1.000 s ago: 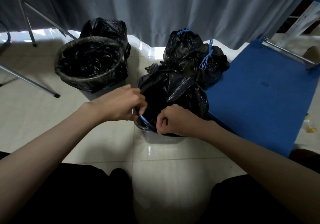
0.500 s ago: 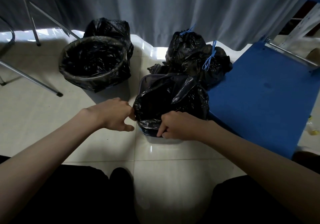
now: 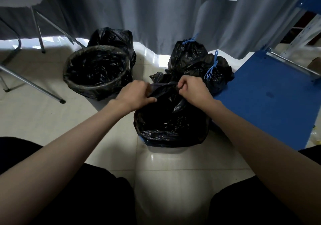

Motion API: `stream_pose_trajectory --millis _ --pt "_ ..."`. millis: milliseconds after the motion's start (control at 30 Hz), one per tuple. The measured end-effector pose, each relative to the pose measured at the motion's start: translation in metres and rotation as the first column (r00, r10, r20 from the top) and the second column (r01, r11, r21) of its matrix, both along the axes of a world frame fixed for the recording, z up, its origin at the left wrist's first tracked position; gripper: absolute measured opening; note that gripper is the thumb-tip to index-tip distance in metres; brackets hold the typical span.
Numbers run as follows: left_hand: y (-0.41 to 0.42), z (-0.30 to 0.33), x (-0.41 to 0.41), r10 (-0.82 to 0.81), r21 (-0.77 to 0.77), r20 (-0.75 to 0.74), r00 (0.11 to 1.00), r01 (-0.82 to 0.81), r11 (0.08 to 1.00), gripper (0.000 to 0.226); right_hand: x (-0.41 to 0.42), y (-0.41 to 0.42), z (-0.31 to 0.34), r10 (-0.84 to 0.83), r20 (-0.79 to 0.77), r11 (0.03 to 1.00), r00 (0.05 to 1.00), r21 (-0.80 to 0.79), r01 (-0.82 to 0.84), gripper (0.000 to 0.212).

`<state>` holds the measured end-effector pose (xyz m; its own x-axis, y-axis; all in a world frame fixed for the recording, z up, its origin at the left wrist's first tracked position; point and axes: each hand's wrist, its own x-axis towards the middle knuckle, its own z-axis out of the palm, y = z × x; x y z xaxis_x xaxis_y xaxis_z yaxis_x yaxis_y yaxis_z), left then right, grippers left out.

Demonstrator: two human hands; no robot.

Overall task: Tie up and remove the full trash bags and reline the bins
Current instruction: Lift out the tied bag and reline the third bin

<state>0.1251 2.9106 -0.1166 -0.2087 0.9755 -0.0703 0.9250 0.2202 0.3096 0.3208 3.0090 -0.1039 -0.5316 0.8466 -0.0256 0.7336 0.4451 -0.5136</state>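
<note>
Black liner (image 3: 170,120) hiding bin's rim

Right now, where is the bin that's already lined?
In the head view, the lined bin sits on the floor at upper left, in front of an untied black bag and left of both hands.

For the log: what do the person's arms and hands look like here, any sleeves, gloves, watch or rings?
Both forearms are bare up to the frame edge: no sleeves show. The left hand and right hand wear no gloves, and no watch, bracelet or ring can be seen. Dark, probably black, clothing covers the legs below.
</note>
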Motion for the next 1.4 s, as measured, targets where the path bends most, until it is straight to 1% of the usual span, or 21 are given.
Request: stream_pose_trajectory --millis 100,200,300,367,500,567,667,733,833,900,1000,1100,1167,1233,1300,1333,1400 --pt "0.016 -0.005 0.003 0.122 -0.004 0.202 0.972 -0.123 0.992 0.027 -0.005 0.012 -0.008 -0.030 -0.011 1.000 0.999 -0.002 0.030 0.018" --pt "0.026 -0.004 0.003 0.212 -0.009 0.362 0.908 -0.224 0.975 0.024 -0.007 0.015 -0.015 0.036 0.003 0.999 0.999 -0.006 -0.036 0.019" --pt "0.030 -0.004 0.001 0.252 -0.026 0.458 0.853 -0.271 0.962 0.023 -0.004 0.017 -0.020 0.093 0.046 0.996 0.995 0.000 -0.094 0.027" --pt "0.032 -0.005 -0.001 0.277 -0.063 0.480 0.832 -0.283 0.957 0.022 -0.002 0.018 -0.023 0.114 0.066 0.993 0.991 -0.029 -0.112 0.035" --pt "0.036 -0.007 -0.001 0.291 -0.089 0.466 0.836 -0.283 0.955 0.027 0.000 0.020 -0.025 0.126 0.103 0.992 0.987 -0.035 -0.123 0.049" --pt "0.037 -0.004 -0.001 0.282 -0.050 0.422 0.862 -0.288 0.956 0.028 -0.001 0.022 -0.025 0.128 0.135 0.992 0.983 -0.017 -0.127 0.052" --pt "0.039 0.001 -0.002 0.262 0.028 0.272 0.926 -0.280 0.960 0.022 -0.006 0.025 -0.024 0.142 0.160 0.989 0.977 -0.067 -0.132 0.055" --pt "0.039 0.003 0.000 0.260 0.038 0.138 0.956 -0.267 0.963 0.025 -0.010 0.026 -0.025 0.147 0.187 0.988 0.971 -0.083 -0.133 0.057" --pt "0.038 0.000 0.001 0.255 0.087 -0.015 0.967 -0.253 0.964 0.029 -0.016 0.025 -0.028 0.139 0.210 0.990 0.968 -0.062 -0.129 0.058" --pt "0.037 -0.006 -0.002 0.269 0.113 -0.055 0.961 -0.262 0.958 0.030 -0.018 0.026 -0.030 0.139 0.220 0.990 0.965 -0.056 -0.130 0.057" --pt "0.038 -0.014 -0.008 0.345 0.054 -0.023 0.938 -0.343 0.938 0.031 -0.019 0.026 -0.036 0.151 0.219 0.988 0.964 -0.053 -0.143 0.054" --pt "0.038 -0.020 -0.013 0.399 -0.112 0.066 0.915 -0.391 0.914 0.027 -0.017 0.026 -0.041 0.162 0.193 0.986 0.968 -0.073 -0.151 0.053" --pt "0.037 -0.026 -0.021 0.409 -0.245 0.131 0.903 -0.370 0.896 0.029 -0.016 0.027 -0.043 0.178 0.215 0.983 0.960 -0.085 -0.163 0.052" --pt "0.036 -0.033 -0.030 0.384 -0.343 0.131 0.914 -0.321 0.883 0.033 -0.013 0.029 -0.043 0.179 0.219 0.982 0.959 -0.106 -0.159 0.048" --pt "0.036 -0.033 -0.034 0.363 -0.350 0.126 0.923 -0.300 0.887 0.035 -0.008 0.031 -0.043 0.155 0.194 0.982 0.969 -0.138 -0.130 0.043" --pt "0.035 -0.028 -0.033 0.364 -0.321 0.136 0.921 -0.306 0.896 0.038 -0.005 0.032 -0.043 0.135 0.175 0.982 0.975 -0.156 -0.108 0.040" --pt "0.034 -0.016 -0.029 0.358 -0.239 0.192 0.914 -0.310 0.920 0.032 0.004 0.034 -0.045 0.088 0.142 0.983 0.986 -0.172 -0.063 0.035"
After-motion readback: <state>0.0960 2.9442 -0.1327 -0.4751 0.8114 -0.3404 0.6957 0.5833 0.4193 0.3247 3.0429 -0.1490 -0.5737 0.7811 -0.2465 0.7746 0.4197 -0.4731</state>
